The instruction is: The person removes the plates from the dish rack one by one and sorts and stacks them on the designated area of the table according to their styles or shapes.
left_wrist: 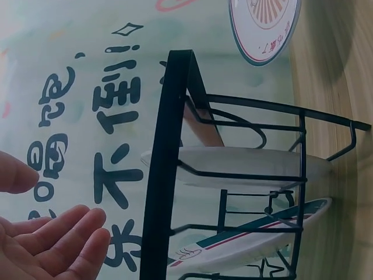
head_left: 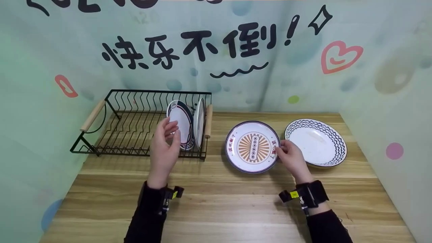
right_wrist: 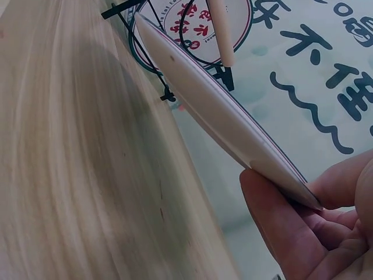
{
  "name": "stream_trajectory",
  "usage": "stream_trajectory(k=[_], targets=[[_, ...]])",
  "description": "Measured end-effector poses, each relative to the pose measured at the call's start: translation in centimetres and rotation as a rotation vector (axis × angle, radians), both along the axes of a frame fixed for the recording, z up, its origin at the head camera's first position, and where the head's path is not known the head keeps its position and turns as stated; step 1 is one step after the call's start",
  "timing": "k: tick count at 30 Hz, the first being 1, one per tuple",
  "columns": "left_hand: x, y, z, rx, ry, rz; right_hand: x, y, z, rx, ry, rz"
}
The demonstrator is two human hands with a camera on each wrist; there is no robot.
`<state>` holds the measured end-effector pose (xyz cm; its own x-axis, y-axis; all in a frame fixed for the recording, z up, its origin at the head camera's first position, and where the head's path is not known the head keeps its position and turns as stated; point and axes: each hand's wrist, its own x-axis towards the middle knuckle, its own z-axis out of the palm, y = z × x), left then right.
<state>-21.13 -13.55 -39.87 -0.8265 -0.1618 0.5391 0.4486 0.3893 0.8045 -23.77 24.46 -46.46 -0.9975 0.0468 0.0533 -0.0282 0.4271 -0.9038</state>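
My right hand [head_left: 293,157] pinches the right rim of a round plate [head_left: 253,147] with an orange sunburst print and a dark blue edge. In the right wrist view the plate [right_wrist: 204,99] is tilted and held above the wood, thumb on one face and fingers on the other. My left hand [head_left: 165,145] is raised at the front of the black dish rack [head_left: 135,135], its fingers loosely bent and holding nothing. Two plates stand in the rack's right end: a leaning one with a dark band [head_left: 182,125] and a near-upright one [head_left: 200,123] beside the wooden handle.
A deep white oval dish [head_left: 317,143] with a black wavy rim pattern rests on the wooden table [head_left: 236,209] at the right. Wooden handles [head_left: 93,115] cap the rack's ends. A printed curtain [head_left: 243,91] hangs behind the table and along both sides.
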Motion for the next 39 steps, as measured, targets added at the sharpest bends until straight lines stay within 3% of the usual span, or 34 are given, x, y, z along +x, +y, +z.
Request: stream_trajectory(k=[19, 30, 36, 39], targets=[[-1.6, -3.2, -0.1, -0.118, -0.071, 0.03, -2.3, 0.2, -0.3, 0.135, -0.076, 0.05], [-2.4, -3.6, 0.1, -0.201, -0.098, 0.051, -3.1, 0.1, -0.5, 0.126, -0.108, 0.064], [-2.8, -3.6, 0.1, -0.193, -0.072, 0.061, -3.4, -0.2, -0.8, 0.141, -0.104, 0.063], [-2.9, -3.6, 0.0, -0.201, -0.068, 0.075, -3.6, -0.3, -0.9, 0.091, -0.13, 0.077]])
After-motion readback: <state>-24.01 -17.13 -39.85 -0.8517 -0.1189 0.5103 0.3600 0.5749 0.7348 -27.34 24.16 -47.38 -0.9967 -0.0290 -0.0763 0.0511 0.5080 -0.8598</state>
